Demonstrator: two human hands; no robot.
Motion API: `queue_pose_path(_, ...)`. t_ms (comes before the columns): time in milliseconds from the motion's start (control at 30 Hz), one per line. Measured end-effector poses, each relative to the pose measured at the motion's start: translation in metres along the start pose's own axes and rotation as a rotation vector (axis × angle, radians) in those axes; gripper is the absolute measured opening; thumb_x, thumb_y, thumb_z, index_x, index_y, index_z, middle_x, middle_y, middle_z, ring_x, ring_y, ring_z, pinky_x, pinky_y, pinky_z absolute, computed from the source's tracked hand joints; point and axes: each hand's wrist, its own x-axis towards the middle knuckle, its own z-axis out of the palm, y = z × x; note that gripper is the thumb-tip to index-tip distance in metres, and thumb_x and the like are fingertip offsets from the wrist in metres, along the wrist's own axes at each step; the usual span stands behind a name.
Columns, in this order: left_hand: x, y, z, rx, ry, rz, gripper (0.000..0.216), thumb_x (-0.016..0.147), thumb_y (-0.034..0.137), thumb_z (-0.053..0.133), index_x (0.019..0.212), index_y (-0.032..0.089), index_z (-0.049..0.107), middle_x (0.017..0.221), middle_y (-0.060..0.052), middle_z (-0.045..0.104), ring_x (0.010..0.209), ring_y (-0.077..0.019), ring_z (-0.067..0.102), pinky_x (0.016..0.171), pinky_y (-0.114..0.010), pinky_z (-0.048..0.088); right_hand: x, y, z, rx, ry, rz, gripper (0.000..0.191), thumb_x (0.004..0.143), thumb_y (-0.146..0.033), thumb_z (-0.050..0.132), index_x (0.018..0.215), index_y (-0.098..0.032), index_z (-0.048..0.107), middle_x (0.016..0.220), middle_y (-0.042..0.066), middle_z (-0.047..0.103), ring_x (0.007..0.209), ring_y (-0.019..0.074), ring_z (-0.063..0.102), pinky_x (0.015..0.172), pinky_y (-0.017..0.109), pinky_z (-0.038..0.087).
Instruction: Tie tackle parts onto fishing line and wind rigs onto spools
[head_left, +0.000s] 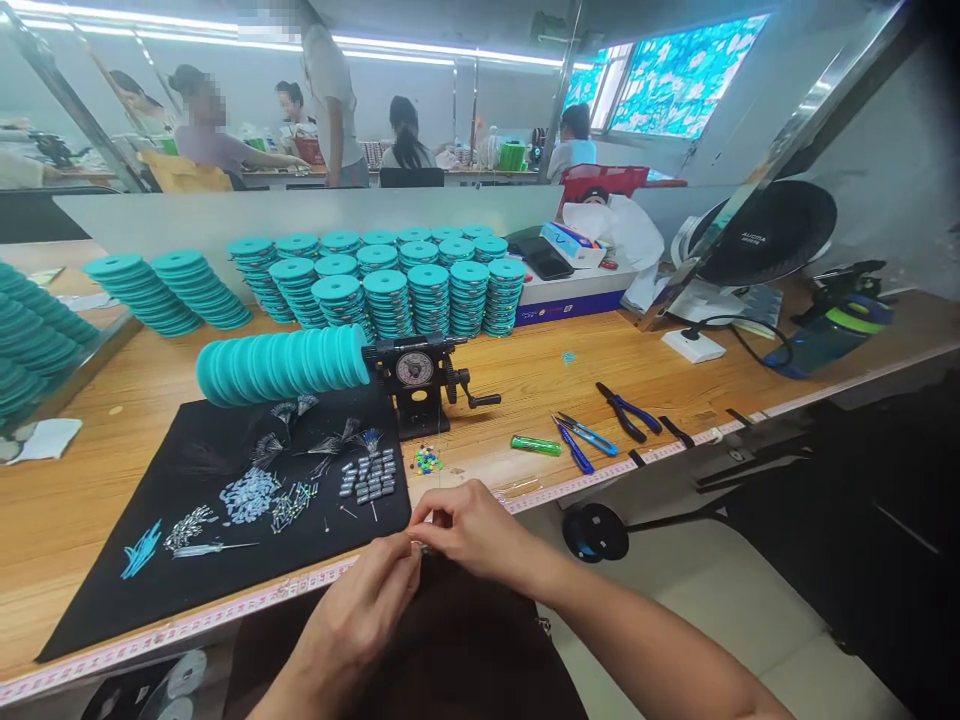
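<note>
So the two hands are right up close over the near edge of the bench, pulled in together rather than spread. The left hand (367, 600) comes up from the lower left with its fingers curled, and the right hand (472, 530) reaches across from the right, with its fingers bent down. Their fingertips (414, 540) meet in a tight pinch on a tiny piece (423, 548), which is way too small to make out properly, though it looks slightly metallic. It's held just past the corner of a black work mat (97, 610), not touching anything else as far as I can tell.

The mat has neat little piles of grey sinker-like weights (367, 475), pale blue tubes (250, 495) and dark feathery tufts (330, 442). Just beyond the hands, a small scatter of colored beads (426, 460) sits on the wooden bench (487, 385), beside a black hand-crank winder with a round dial (415, 370). A long row of teal spools (281, 365) lies on its side against the winder, with more stacks (427, 290) standing behind. Off to the right are blue-handled pliers (626, 412) and a green lighter (536, 445).
</note>
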Motion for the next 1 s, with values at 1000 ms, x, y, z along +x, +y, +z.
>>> queue_pose_path(1000,-0.002,0.004,0.002,-0.083,0.072,-0.159,0.020,0.088,0.005,0.047,0.087,0.021,0.060,0.087,-0.004,0.060,0.080,-0.0172,0.066,0.071,-0.026,0.057,-0.020,-0.005,0.010,-0.110,0.084,-0.082,0.011,0.095,-0.020,0.053,0.093,-0.018,0.063,0.078,0.002,0.068,0.069,0.0140,0.062,0.064,0.022,0.044)
